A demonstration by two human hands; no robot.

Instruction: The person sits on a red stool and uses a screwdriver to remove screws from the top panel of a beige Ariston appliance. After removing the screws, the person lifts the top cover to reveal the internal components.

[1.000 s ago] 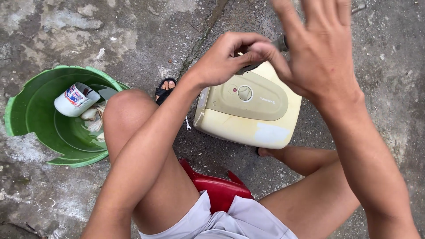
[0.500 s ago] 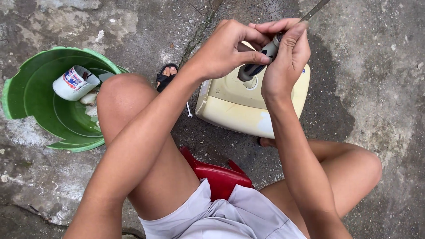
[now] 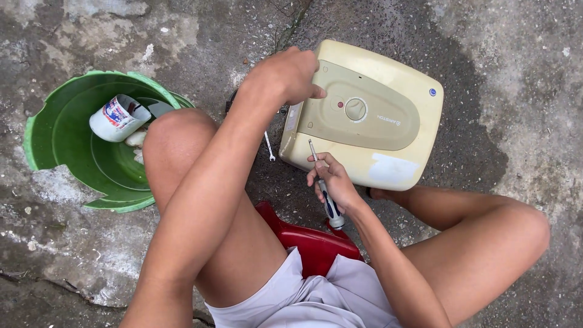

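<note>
A cream water heater (image 3: pixel 364 115) is steadied by the left hand (image 3: pixel 285 76); a screwdriver (image 3: pixel 322 188), clamped in the right hand (image 3: pixel 331 182), is aimed at its front edge, likely needing seating in a screw.

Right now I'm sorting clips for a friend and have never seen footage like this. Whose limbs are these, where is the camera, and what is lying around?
The camera sits on a person's head and looks straight down, so the arms and bare knees are their own. They sit on a low red stool on rough concrete ground. In front lies a cream box-shaped appliance with a round dial on its beige panel. The left hand presses on its top corner. The right hand grips a screwdriver, tip at the near edge of the casing. A small spanner lies beside the appliance. To the left stands a cracked green bucket holding a white cup.
</note>
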